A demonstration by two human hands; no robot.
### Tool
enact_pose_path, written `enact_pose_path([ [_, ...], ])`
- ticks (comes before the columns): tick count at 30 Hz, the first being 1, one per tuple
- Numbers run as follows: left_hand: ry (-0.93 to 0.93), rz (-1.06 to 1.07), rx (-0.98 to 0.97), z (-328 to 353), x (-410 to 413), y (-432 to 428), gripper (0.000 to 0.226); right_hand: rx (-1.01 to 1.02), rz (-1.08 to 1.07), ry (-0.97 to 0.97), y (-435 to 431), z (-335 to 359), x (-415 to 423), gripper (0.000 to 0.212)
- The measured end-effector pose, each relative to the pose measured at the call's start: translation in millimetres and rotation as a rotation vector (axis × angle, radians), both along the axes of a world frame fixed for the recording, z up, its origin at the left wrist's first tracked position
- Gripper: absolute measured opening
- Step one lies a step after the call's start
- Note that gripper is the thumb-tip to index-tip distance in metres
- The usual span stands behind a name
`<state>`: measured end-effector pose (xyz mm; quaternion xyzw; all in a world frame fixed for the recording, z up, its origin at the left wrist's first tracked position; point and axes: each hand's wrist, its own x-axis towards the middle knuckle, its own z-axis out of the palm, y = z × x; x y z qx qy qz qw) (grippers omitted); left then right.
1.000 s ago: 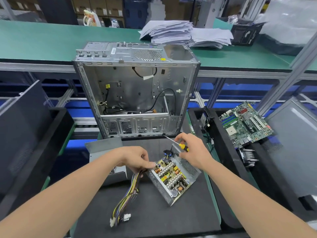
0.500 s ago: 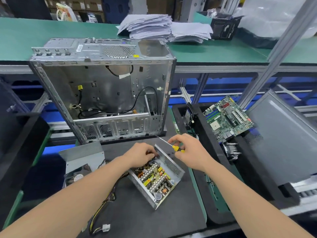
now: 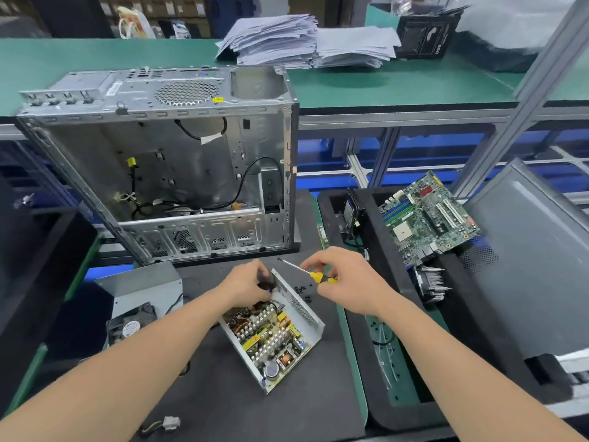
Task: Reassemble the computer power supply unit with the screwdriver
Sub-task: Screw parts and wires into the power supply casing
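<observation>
The open power supply unit lies on the black mat, its circuit board with yellow parts showing. My left hand grips its far left corner, where the cables enter. My right hand holds a screwdriver with a yellow and black handle; its shaft points left, just above the unit's far edge. Several small black screws lie on the mat under that hand. The unit's grey cover with a fan rests to the left.
An empty computer case stands open behind the mat. A black tray on the right holds a motherboard and a heatsink. Cable connectors lie near the front edge. Paper stacks sit on the green bench.
The view has swung right, so everything sits further left in frame. My left hand moved from the cable bundle up to the unit's far corner. My right hand drew slightly right with the screwdriver.
</observation>
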<state>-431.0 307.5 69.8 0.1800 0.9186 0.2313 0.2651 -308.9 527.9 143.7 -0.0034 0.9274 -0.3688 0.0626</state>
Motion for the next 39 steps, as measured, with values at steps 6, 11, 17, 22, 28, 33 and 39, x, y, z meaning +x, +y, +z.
enact_pose_path([
  [6,0.015,0.013,-0.012,-1.9,-2.8,-2.6,0.029,-0.043,0.013,-0.017,1.5,6.3,-5.5,0.032],
  [11,0.025,0.014,0.032,-7.2,-10.2,-4.4,0.03,0.008,-0.049,-0.012,-9.1,11.9,-7.5,0.022],
  [17,-0.006,0.007,0.083,-18.2,-14.0,0.7,0.019,0.114,-0.089,0.01,-23.2,21.9,-0.5,0.018],
  [22,-0.021,-0.011,0.097,-16.5,-17.2,0.8,0.03,0.189,-0.083,0.079,-38.5,29.7,4.7,0.017],
  [28,-0.037,-0.069,0.124,-14.6,-16.1,-3.1,0.023,0.255,-0.043,0.135,-52.3,28.6,1.0,0.017],
  [33,-0.048,-0.09,0.135,-13.7,-15.0,-6.7,0.024,0.272,-0.043,0.162,-56.7,27.7,0.7,0.017],
  [39,-0.046,-0.025,0.105,-16.8,-5.9,1.4,0.031,0.279,-0.029,0.191,-63.2,26.4,2.4,0.016],
])
